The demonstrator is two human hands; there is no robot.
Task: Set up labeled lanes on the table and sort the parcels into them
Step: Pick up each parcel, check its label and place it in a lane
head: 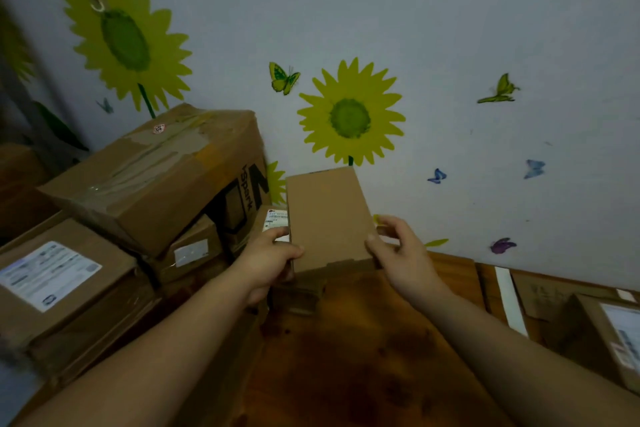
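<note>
Far left: a stack of flat brown cardboard parcels [69,291] lies on the table edge. The top one bears a white printed shipping label whose text is too blurred to read. Next, a large brown taped cardboard carton [156,177] rests tilted on the stack and on a smaller brown carton with a white sticker [190,250].

Centre: I hold a small plain brown cardboard box [329,218] above the reddish-brown wooden table [363,357], close to the pale wall with yellow sunflower decals [349,114]. Its broad, unmarked face is turned towards me, with the far end raised. My left hand [266,260] grips the near left edge, with the thumb on the face and the fingers curled round the side. My right hand [401,250] grips the near right edge, the thumb pressed on the face and the fingers bent at the side.

Right: a white strip [510,298] lies on the table beside a brown labelled parcel [616,333] at the frame edge.

Hidden or unclear: the lower parcels of the left stack are in deep shadow. The black print on the carton's end is only partly legible. A labelled parcel [275,220] shows only as a sliver behind the held box. A dark brown object directly beneath the held box cannot be identified. The underside of the held box and my fingertips behind it are out of sight. The right parcel is cut off by the frame.
</note>
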